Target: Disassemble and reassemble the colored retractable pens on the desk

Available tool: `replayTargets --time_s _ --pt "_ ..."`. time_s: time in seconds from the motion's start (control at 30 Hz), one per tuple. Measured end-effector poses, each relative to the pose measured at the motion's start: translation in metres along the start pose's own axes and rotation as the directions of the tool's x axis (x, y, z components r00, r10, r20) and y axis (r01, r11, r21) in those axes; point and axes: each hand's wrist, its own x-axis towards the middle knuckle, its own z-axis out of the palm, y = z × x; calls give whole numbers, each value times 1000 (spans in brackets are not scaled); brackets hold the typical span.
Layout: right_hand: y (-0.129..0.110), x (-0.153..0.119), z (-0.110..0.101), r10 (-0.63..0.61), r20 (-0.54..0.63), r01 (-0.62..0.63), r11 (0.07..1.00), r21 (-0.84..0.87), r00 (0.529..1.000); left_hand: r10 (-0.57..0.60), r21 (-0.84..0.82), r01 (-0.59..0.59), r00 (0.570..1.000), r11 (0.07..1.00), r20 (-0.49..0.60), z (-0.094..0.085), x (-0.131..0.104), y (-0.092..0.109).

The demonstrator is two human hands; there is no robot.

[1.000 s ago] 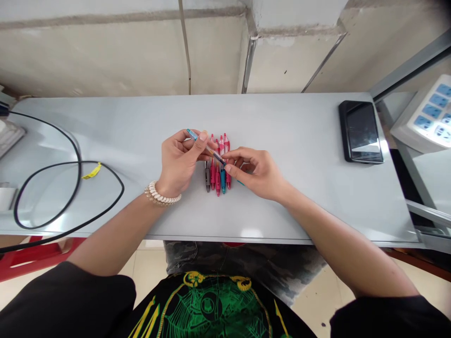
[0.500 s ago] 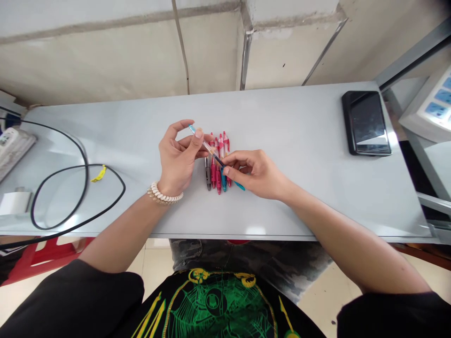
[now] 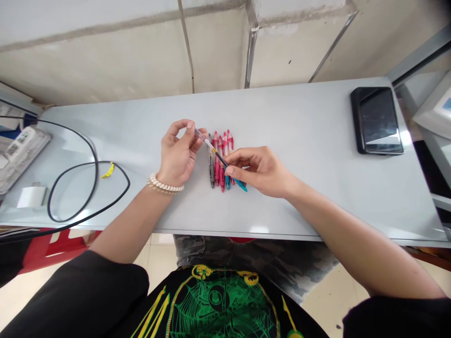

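My left hand [image 3: 180, 151], with a white coiled band at the wrist, pinches the clear upper end of a pen [image 3: 219, 156]. The pen slants down to the right, with a dark middle and a blue lower end. Around that lower part my right hand [image 3: 255, 170] closes its thumb and fingers. Beneath the held pen, several pens lie side by side on the table: a grey one [image 3: 212, 174] at the left, red ones [image 3: 217, 174] and a blue one partly covered by the held pen.
A black cable [image 3: 66, 218] loops across the left of the table [image 3: 310, 122], with a yellow tag [image 3: 108, 170] beside it. A white adapter [image 3: 31, 196] and a white box [image 3: 24, 155] are at the far left. A black device [image 3: 377, 120] lies at the right.
My left hand's thumb and fingers have shifted at the pen's upper end, and the blue tip seen there is now out of sight. More of the blue lower end shows below my right hand. The view has shifted slightly.
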Motion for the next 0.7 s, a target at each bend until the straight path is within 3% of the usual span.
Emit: replayTargets --time_s 0.23,0.47,0.53,0.6,0.7 --pt "-1 1 -3 -96 -82 98 995 21 992 -167 -69 169 985 983 37 1 -3 6" --pt "-1 -2 -7 -215 -208 189 972 -136 954 -184 -3 186 977 983 111 2 -9 15" --pt "-1 -4 -4 -309 -287 233 934 -272 907 -186 4 187 975 982 122 2 -10 16" --pt "1 -5 -2 -439 -349 280 862 -422 828 -190 7 191 973 982 129 3 -10 16" --pt "4 -5 -1 -602 -344 338 739 -583 721 -202 9 203 968 979 146 4 -12 16"
